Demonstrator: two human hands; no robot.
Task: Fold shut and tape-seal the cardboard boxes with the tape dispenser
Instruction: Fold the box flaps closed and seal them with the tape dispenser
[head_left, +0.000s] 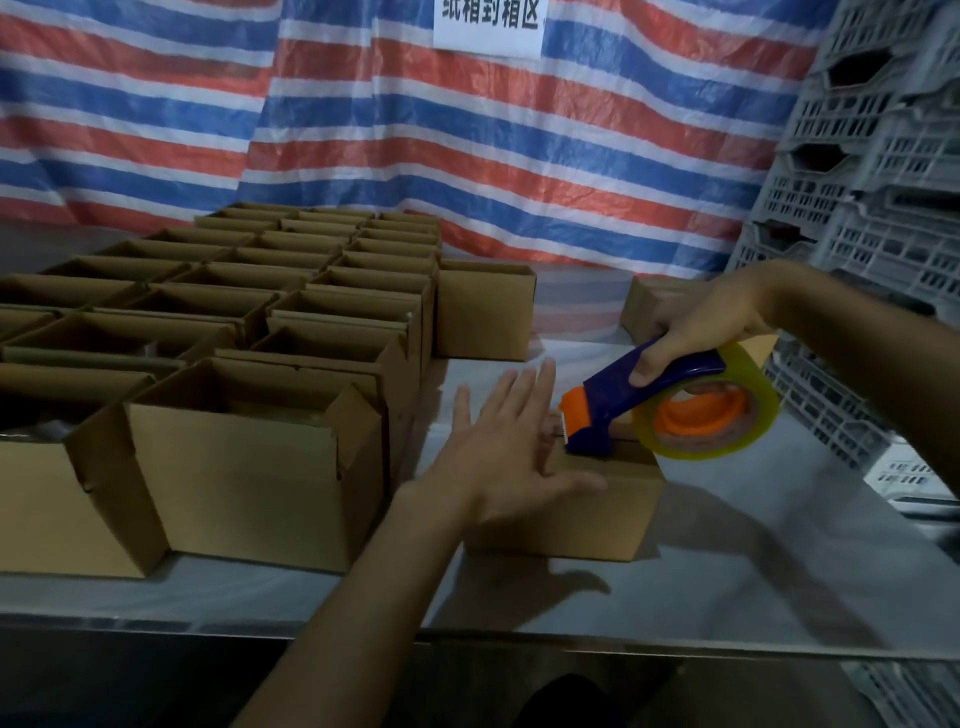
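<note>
On the counter (737, 587), the left hand (498, 457) presses a closed box (582, 519), fingers (524, 397) spread; the right hand (696, 332) grips the tape dispenser (613, 410), nose on the box top.

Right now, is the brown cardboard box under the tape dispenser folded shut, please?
Shut: the box has flat flaps under the blue tape dispenser.

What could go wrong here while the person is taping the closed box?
1. The left hand lies flat on the box, right beside the toothed front of the tape dispenser. A slip could scratch its fingers.
2. The right hand grips the dispenser so that only its front end seems to meet the box top. If the box shifts, the tape may go on crooked.
</note>
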